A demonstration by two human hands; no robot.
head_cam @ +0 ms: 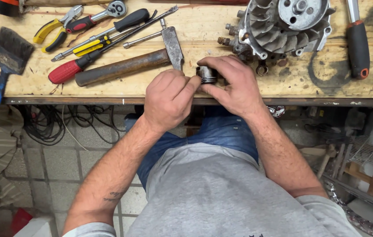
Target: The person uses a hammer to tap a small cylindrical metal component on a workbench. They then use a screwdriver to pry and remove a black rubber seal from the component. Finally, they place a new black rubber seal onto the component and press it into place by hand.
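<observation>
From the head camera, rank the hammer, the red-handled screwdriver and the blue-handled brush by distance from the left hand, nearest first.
From the left hand:
1. Hammer, just up-left on the bench.
2. Red-handled screwdriver, further left, beside the hammer handle.
3. Blue-handled brush, far left end.

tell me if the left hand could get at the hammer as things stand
Probably yes, once it lets go. The hammer lies uncovered on the bench, just left of the left hand, with nothing between them. For now that hand and the right hand both grip a small metal cylinder.
</observation>
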